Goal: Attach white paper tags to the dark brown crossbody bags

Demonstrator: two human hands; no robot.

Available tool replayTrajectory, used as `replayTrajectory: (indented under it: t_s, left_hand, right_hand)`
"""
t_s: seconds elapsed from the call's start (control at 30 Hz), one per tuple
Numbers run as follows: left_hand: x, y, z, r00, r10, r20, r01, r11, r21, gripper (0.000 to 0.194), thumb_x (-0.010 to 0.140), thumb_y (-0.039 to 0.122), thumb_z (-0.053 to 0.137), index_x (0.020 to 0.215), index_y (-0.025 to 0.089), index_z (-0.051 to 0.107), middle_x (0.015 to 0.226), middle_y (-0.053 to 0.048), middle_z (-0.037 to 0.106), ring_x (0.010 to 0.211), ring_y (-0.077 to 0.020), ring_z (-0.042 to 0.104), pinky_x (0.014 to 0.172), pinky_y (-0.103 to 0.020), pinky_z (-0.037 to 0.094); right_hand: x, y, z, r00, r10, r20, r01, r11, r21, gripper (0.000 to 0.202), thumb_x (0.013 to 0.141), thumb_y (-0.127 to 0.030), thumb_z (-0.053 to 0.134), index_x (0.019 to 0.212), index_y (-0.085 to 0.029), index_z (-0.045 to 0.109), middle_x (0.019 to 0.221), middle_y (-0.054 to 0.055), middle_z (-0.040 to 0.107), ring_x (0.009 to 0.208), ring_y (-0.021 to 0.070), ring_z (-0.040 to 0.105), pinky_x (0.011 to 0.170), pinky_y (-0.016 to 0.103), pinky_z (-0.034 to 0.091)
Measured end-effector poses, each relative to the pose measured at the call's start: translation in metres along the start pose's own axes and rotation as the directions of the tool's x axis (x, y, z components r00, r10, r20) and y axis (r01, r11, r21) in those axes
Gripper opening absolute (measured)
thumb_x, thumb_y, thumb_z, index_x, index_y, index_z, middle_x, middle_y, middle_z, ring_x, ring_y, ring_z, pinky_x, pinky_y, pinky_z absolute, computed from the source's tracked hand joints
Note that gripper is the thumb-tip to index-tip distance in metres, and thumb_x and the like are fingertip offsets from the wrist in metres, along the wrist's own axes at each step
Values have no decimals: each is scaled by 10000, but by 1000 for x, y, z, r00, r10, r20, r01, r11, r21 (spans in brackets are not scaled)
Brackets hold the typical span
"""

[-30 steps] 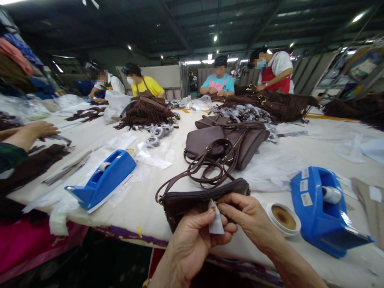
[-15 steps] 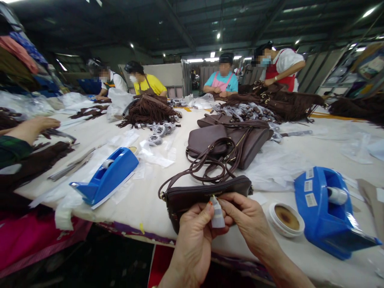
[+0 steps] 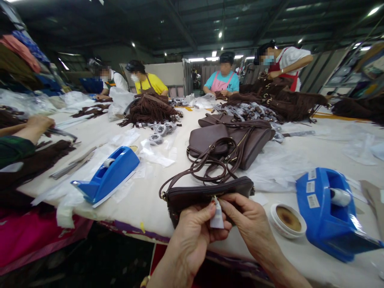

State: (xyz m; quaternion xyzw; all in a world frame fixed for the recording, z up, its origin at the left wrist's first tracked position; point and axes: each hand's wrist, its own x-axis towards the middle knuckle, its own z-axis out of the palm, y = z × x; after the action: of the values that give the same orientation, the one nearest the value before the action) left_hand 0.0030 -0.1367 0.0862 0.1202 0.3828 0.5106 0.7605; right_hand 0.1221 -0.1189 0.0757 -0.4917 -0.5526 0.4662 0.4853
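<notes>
A dark brown handbag [image 3: 192, 195] lies at the table's front edge, its thin strap looped behind it. From its front hangs a small piece of white wrapping [image 3: 217, 216], around what looks like the zipper pull. My left hand [image 3: 195, 228] is closed on this wrapping, thumb on its upper left side. My right hand [image 3: 247, 216] pinches at the right side of the same wrapping, thumb and forefinger near its top. What lies inside the wrapping is hidden. More brown bags [image 3: 210, 140] lie just behind the handbag.
Blue tape dispensers stand on the left [image 3: 106, 174] and right [image 3: 327, 212]. A round tub with brown paste [image 3: 288, 220] sits by the right one. Fringed brown pieces [image 3: 147, 110] and plastic wrap lie farther back. Several co-workers are around the table; one's hand [image 3: 40, 124] is at left.
My hands remain at the white wrapping, with the fingers shifted slightly. The view has moved a little. At left, the co-worker's hand has drawn back slightly.
</notes>
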Motion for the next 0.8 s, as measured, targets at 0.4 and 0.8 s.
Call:
replayTrajectory:
  t_s: [0.4, 0.8]
  left_hand:
    - [1, 11, -5, 982, -182, 48, 182, 983, -13, 75, 706, 111, 613, 659, 72, 658, 536, -51, 581, 464, -113, 536, 421, -205, 406]
    - [-4, -10, 1, 959, 280, -50, -271, 952, 143, 140, 611, 224, 729, 645, 96, 681, 549, -19, 604, 490, -80, 509, 495, -192, 387]
  right_hand:
    - [3, -6, -4, 998, 37, 47, -38, 999, 20, 169, 697, -331, 643, 714, -181, 718, 643, 2, 671, 650, 153, 588, 636, 249, 461]
    - [-1, 0, -3, 997, 71, 22, -72, 997, 39, 213, 721, -363, 629, 755, -163, 693, 672, 5, 662, 658, 150, 574, 610, 243, 455]
